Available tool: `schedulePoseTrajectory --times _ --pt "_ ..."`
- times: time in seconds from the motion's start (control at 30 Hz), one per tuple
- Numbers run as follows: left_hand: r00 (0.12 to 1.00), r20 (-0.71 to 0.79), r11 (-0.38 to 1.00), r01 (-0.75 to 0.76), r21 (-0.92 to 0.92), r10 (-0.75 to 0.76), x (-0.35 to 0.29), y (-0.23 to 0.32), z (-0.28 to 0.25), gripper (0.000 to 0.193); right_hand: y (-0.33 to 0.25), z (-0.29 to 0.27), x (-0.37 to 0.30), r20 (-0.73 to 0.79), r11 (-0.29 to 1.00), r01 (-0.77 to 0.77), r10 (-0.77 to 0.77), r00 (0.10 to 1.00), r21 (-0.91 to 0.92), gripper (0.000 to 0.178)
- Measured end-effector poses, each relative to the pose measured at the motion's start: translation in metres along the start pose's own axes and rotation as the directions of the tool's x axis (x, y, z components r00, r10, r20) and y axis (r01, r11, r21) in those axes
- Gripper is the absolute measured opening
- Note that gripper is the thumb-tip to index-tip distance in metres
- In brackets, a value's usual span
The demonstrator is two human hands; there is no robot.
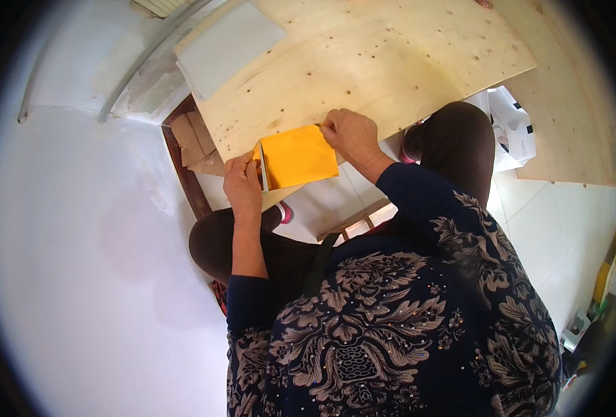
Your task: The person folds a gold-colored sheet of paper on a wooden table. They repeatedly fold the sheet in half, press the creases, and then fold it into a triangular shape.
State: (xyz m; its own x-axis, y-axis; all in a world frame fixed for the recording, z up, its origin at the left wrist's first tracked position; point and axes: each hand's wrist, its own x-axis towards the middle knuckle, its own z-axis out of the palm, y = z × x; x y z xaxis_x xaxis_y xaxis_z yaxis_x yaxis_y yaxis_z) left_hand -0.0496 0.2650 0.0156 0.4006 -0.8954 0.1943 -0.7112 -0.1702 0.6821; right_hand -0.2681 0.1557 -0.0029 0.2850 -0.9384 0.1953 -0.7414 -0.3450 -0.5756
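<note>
A flat yellow-orange paper box (300, 158) is held between my two hands at the near edge of the wooden table (391, 62). Its left end shows a pale grey-white edge and a narrow dark gap. My left hand (242, 186) is closed on that left end, fingers curled at the gap. At the far right corner, my right hand (353, 133) pinches the box between thumb and fingers. The box's near part reaches past the table edge, above my lap. Its underside is hidden.
A grey-white sheet (231, 47) lies at the table's far left. Brown cardboard (195, 139) stands below the left edge. A white plastic bag (511, 131) is beyond my right knee, and a white wall (99, 229) rises on the left.
</note>
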Motion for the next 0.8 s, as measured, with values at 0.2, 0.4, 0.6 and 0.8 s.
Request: schedulePoseTrajectory --times 0.2,0.4,0.6,0.8 --pt "0.995 0.069 0.991 -0.078 0.106 0.071 0.0 -0.008 0.005 0.02 0.0 -0.003 0.001 0.035 0.999 -0.001 0.0 0.999 0.041 0.012" --pt "0.99 0.115 0.953 -0.111 0.283 0.081 0.002 0.002 0.006 0.021 0.002 -0.009 0.009 0.111 0.996 -0.053 0.045 0.993 0.076 0.018" --pt "0.849 0.254 0.795 -0.526 0.302 0.464 -0.021 0.049 0.02 0.038 0.009 -0.015 0.028 0.291 0.999 -0.032 0.038 0.956 -0.024 0.023" --pt "0.794 0.279 0.746 -0.605 0.279 0.54 -0.038 0.076 0.053 0.045 0.009 -0.02 0.041 0.416 0.993 -0.009 0.059 0.907 -0.121 0.034"
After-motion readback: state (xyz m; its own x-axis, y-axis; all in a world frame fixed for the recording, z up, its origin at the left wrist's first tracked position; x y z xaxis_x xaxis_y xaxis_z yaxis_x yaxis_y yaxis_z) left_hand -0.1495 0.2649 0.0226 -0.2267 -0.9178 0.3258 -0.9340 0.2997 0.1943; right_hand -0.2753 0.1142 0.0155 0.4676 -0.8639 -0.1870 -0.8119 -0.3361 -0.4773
